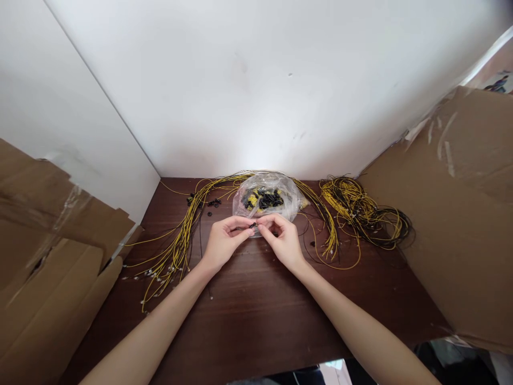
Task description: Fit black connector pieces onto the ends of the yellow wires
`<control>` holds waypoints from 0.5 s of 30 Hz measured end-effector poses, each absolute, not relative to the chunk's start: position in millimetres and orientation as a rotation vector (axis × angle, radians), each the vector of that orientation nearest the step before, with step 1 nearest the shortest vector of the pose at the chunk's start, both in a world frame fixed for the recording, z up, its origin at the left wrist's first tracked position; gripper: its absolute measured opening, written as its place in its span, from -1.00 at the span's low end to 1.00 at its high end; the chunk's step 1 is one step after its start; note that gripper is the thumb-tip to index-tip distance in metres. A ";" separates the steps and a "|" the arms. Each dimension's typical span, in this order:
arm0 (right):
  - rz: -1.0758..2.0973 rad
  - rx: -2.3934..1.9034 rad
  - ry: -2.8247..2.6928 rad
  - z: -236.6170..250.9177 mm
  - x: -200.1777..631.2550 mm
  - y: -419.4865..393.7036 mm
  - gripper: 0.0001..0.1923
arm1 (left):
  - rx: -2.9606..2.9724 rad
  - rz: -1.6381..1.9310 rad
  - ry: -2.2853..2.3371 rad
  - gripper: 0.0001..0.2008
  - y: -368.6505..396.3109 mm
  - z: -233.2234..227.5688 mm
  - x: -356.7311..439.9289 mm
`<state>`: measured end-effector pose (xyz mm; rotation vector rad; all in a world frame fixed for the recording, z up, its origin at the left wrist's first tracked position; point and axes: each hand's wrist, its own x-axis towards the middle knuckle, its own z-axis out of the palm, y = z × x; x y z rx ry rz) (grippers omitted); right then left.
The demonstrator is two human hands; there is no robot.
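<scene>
My left hand [226, 239] and my right hand [282, 239] meet at the middle of the table, thumbs and forefingers pinched together. Between their fingertips is a small black part [253, 225]; its exact kind is too small to tell. Just behind the hands lies a clear plastic bag [294, 192] with black and yellow pieces inside. A bundle of yellow and black wires [186, 232] arches around the bag, its left ends carrying small pale tips. To the left of the bag, several small black pieces [214, 202] are scattered.
A coiled heap of yellow and black wires [352, 206] lies at the back right of the brown table [248, 326]. Cardboard [449, 214] stands along the right side, and more cardboard [52, 256] along the left. A white wall [248, 96] closes off the back.
</scene>
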<state>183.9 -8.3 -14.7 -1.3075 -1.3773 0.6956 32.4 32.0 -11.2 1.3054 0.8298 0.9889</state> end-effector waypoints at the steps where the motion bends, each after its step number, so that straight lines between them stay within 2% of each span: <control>1: 0.702 -1.303 -1.373 -14.8 184.0 -8.4 -0.89 | 1.306 0.988 0.827 -0.80 31.9 -11.6 32.5; 15: 0.721 -1.296 -1.346 -19.1 182.5 -7.3 -0.95 | 1.537 0.990 0.931 -0.82 29.1 -20.8 33.6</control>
